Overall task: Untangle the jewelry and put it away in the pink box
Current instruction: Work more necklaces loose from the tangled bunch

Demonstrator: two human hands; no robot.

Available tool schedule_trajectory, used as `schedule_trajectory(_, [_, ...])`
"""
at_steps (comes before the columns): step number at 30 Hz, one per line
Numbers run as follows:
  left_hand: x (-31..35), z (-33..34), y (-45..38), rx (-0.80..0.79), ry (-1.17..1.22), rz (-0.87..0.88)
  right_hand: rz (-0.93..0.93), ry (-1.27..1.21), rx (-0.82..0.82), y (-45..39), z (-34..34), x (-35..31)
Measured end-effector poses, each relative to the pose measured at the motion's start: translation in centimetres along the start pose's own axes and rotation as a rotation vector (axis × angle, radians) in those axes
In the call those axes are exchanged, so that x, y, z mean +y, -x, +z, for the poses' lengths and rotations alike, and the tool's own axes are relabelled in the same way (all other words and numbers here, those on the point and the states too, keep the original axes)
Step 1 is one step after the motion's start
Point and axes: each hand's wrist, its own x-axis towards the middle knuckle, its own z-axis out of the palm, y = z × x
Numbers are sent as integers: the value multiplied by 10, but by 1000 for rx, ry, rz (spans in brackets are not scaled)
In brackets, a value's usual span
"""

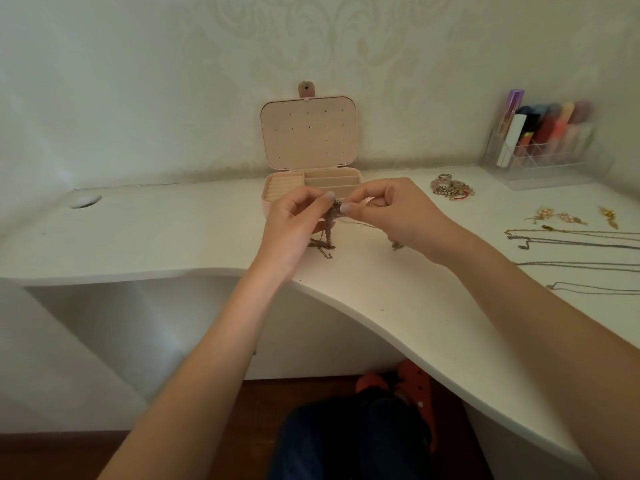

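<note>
Head view is all you've got, so here goes. You're mid-untangle: your left hand (294,220) and right hand (391,211) are both up in front of the pink box (308,136), each with thumb and forefinger pinched on the top of the tangled chains (329,230). The other fingers are curled in loosely. The knot sits right between your two pinches, and the loose ends hang down and pool on the desk (138,233) near its front edge, roughly where the edge starts to curve.

My read: nothing from this clump is ready for the box yet. The next move probably wants tiny, gentle pulls apart at the knot, not a yank, since the links look fine and dark, bronze-ish metal with a small extender chain trailing at the bottom. Stuff like that snags on itself easily.

The box stands open at the back edge against the wall, lid upright with a snap tab on top and a dotted beige lining inside. The base has ring rolls on the left and long slots on the right, soft-looking fabric.

Over toward the right edge there are thin chains (581,247) laid out straight and apart from each other, so those look sorted. Behind them are gold earrings (557,216) and a beaded pile (450,188). A clear plastic organizer (550,150) sits in the back right corner.
</note>
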Motion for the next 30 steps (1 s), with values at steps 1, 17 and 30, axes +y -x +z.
schedule_trajectory(1, [0,0,0,5,-2,-4,8,25,16,0,0,0])
schedule_trajectory(17, [0,-1,0,-63,-33,0,44,56,105,-2,-2,1])
schedule_trajectory(30, [-1,0,-1,-80,-114,-24,104,41,123,-5,0,5])
